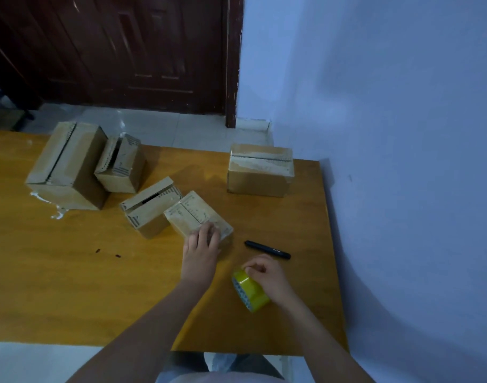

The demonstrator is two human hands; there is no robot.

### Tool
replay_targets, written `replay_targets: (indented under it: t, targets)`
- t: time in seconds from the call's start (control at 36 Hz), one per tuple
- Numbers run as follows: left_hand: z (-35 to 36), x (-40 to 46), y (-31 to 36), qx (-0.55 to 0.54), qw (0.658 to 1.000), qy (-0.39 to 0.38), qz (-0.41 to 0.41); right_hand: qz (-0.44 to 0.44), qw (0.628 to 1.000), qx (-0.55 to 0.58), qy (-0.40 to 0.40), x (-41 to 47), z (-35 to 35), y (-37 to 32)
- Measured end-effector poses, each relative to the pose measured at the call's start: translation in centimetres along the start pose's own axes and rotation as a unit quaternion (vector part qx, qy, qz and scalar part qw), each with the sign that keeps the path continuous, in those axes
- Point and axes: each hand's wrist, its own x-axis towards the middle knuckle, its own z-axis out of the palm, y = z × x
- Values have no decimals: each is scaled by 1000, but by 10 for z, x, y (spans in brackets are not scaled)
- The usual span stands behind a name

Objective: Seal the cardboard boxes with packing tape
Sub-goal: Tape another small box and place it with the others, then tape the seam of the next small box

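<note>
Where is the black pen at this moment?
In the head view the black pen lies flat on the wooden table, right of centre, just beyond the right hand holding the yellow tape roll.

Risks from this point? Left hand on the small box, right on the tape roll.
1. The small box is held only by the left hand at its near corner and sits against a neighbouring box; pulling tape across it could turn it or push the neighbour.
2. The right hand grips the tape roll near the table's front edge; if it slips, it may roll off.
3. The black pen lies right beside the work area and could get knocked.
</note>
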Motion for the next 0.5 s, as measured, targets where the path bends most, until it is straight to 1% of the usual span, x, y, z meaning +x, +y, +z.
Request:
replay_targets:
  t: [0.11,0.19,0.36,0.42,0.5]
  targets:
    - [-14,5,16,1,998,-50,-43,10,1000,-1,7,4,0,1]
    - [-24,4,28,16,995,-78,-54,24,999,5,26,7,-6,0]
    - [-30,14,31,39,996,-67,-46,24,998,-8,50,8,-16,-1]
    - [-32,24,32,41,994,-91,-53,25,998,-15,53,7,-17,-1]
    - [-37,38,38,30,985,-148,-85,30,997,-16,64,1,-20,-2]
